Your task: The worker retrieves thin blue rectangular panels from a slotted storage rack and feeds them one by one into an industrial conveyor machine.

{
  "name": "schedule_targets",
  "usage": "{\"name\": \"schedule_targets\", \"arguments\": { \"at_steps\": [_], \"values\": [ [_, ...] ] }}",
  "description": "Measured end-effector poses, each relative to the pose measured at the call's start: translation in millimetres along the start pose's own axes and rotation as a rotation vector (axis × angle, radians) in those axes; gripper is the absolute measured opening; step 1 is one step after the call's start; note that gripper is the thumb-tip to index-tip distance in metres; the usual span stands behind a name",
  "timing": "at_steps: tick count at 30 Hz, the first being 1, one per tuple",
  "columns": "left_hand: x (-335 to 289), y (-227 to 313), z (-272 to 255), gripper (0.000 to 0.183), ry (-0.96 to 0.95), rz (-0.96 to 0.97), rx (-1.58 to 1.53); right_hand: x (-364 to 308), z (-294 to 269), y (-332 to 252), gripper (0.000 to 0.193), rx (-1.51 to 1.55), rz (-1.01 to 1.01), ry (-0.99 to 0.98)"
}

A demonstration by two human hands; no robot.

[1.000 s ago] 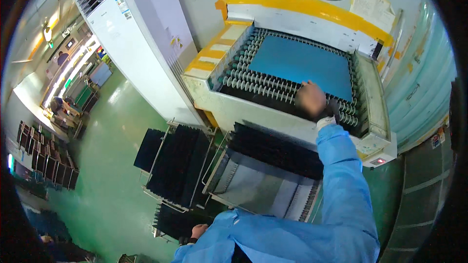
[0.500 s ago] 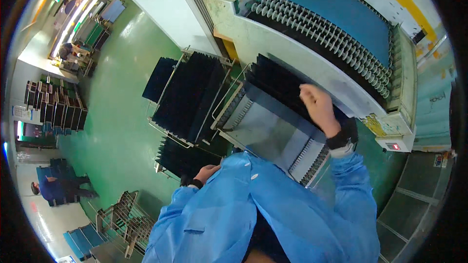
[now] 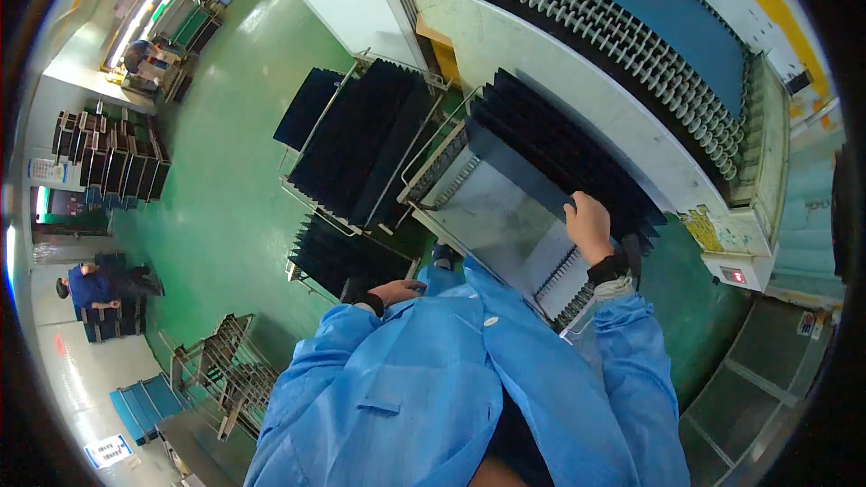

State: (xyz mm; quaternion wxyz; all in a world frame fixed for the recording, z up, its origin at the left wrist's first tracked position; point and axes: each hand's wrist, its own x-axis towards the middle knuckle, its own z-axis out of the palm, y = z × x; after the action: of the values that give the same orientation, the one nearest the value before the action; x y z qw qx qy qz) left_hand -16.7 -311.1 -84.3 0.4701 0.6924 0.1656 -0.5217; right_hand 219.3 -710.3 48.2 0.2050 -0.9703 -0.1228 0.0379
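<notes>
My right hand (image 3: 590,227) is closed at the top edge of the front dark panel (image 3: 519,171), near its right end. This thin flat panel stands at the front of a row of similar dark panels (image 3: 568,158) in a metal rack (image 3: 434,162) in front of me. Toothed strips (image 3: 557,275) line the rack's sides, and a pale flat surface (image 3: 494,203) shows between them. My left hand (image 3: 395,292) rests against the front of my blue coat, fingers extended, holding nothing that I can see. Part of its fingers is hidden from view.
Beyond the rack stands a roller machine (image 3: 622,45) with a blue-grey sheet (image 3: 663,13) on its rollers. Two more loaded racks (image 3: 356,144) (image 3: 347,257) are on my left. A bare metal rack (image 3: 225,370) stands lower left. A person (image 3: 104,287) is at the far left.
My right hand has come down and nearer to me, onto the front panel's edge. That panel now leans apart from the row behind it. The view has shifted slightly.
</notes>
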Motion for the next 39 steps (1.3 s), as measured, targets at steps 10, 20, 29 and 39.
{"name": "schedule_targets", "arguments": {
  "at_steps": [10,20,29,39],
  "values": [
    [-35.1,10.8,27.8,0.066,-0.006,0.017,-0.203,9.6,14.5,14.3,0.018,-0.146,0.073,-0.068],
    [-22.4,1.3,42.0,0.077,0.19,-0.022,0.157,8.2,4.7,16.9,0.018,-0.152,0.042,-0.025],
    [-65.6,35.8,69.2,0.064,0.572,0.12,0.119,8.2,2.8,19.9,0.021,-0.125,0.05,-0.029],
    [-144.7,73.5,67.0,0.031,1.003,0.313,0.133,7.2,-0.7,21.8,0.015,-0.092,0.077,-0.002]
  ]
}}
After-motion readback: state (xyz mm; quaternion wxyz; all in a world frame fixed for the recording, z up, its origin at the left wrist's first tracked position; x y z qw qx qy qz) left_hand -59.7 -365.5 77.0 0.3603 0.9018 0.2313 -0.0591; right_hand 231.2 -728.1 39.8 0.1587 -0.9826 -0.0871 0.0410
